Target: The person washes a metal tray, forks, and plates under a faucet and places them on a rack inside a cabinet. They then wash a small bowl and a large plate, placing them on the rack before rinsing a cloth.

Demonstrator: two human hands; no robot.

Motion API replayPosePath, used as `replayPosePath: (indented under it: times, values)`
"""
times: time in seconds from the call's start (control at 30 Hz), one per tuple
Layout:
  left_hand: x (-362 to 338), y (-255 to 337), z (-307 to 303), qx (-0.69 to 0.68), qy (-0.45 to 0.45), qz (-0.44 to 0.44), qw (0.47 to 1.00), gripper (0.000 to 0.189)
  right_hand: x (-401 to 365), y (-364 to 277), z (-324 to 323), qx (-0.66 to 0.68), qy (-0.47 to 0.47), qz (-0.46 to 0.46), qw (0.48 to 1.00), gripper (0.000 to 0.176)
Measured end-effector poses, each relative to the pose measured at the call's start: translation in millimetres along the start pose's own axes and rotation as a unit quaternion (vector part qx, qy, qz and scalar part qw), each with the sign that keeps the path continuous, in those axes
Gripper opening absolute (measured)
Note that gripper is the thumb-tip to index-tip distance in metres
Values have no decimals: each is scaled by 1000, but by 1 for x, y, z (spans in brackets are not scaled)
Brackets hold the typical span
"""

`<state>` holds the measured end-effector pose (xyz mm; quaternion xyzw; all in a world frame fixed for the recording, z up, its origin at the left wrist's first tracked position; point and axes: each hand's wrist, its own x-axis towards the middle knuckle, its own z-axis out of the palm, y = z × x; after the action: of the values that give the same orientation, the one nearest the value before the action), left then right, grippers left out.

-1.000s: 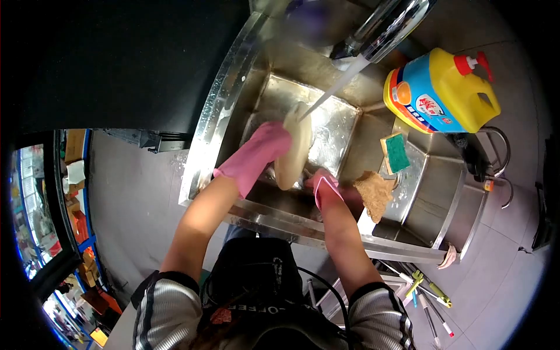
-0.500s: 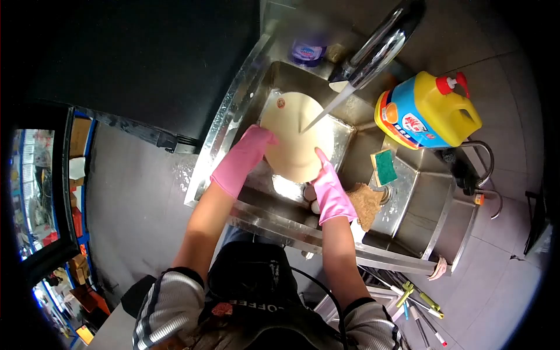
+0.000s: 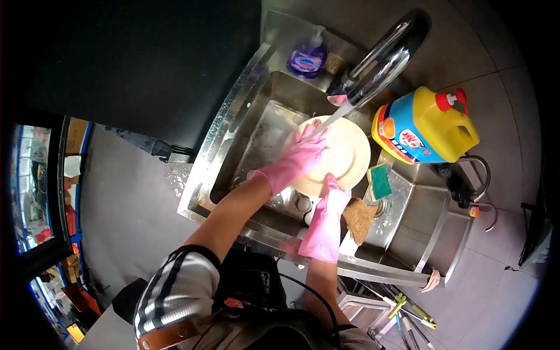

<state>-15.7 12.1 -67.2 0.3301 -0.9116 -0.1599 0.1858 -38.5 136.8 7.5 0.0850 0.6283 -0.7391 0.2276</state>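
A cream plate with a small red mark near its edge is tilted in the sink under the running water. My left hand, in a pink rubber glove, lies across the plate's left part with its fingers stretched out in the stream. At the lower rim, my right hand, gloved the same way, grips the plate with the thumb on the upper face; its other fingers are hidden beneath. The chrome faucet arches over the plate.
Beside the left basin stand a purple soap bottle and a large yellow detergent jug. A green sponge and a brown cloth lie to the right of my right hand. Cleaning tools with long handles are below the sink.
The plate has moved right and slightly down in view. My left hand has shifted from the plate's left rim onto its surface. My right hand stays at the lower rim.
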Motion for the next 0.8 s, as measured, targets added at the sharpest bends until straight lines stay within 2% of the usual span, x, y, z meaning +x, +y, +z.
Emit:
replayPosePath:
  times: [0.03, 0.07, 0.13, 0.17, 0.23, 0.27, 0.3, 0.37, 0.4, 0.43, 0.5, 0.53, 0.57, 0.6, 0.67, 0.73, 0.8]
  values:
    - [5, -7, 7, 6, -20, 33, 999, 55, -12, -18, 5, -35, 0, 21, 999, 56]
    - [19, -19, 14, 11, -38, 66, 997, 60, -13, -16, 0, -5, -4, 26, 1000, 56]
    - [33, -29, 23, 8, -93, 57, 994, 66, -15, -18, -6, 53, -16, 35, 998, 56]
    - [36, -31, 28, -1, -131, 16, 991, 66, -20, -22, -4, 66, -8, 45, 997, 55]
    - [32, -22, 20, -8, -135, -2, 991, 65, -13, -19, -8, 25, -25, 40, 999, 55]
    - [25, -16, 15, 0, -100, 25, 995, 64, -10, -15, -5, 12, -33, 38, 999, 55]
    - [17, -7, 0, 7, -67, 53, 996, 63, -10, -19, -1, 19, -28, 76, 997, 55]
    - [20, -5, -28, -128, -76, -20, 989, 57, -14, -17, -3, 8, -23, 92, 995, 54]
    - [29, -21, -48, -264, -116, -118, 950, 52, -14, -18, -4, 1, -23, 98, 995, 54]
    - [36, -39, -68, -391, -154, -213, 882, 47, -10, -7, -13, 25, -35, 83, 996, 52]
    - [34, -56, -88, -431, -204, -295, 828, 42, -3, -2, -24, 19, -44, 114, 992, 51]
    - [32, -62, -94, -352, -219, -284, 865, 41, -4, -5, -23, 20, -47, 131, 990, 51]
    - [25, -70, -99, -269, -235, -271, 894, 40, -3, -10, -21, 32, -19, 195, 980, 51]
    - [13, -87, -100, -417, -246, -280, 829, 39, 1, -6, -24, 35, -38, 186, 981, 52]
    - [0, -111, -121, -677, -243, -275, 637, 38, 9, -2, -18, 43, -80, 162, 983, 54]
    - [10, -90, -165, -621, -287, -267, 679, 39, 12, -4, -17, 89, -142, 161, 972, 52]
    - [5, -79, -178, -626, -243, -296, 679, 42, 34, 7, -15, 78, -158, 155, 972, 49]
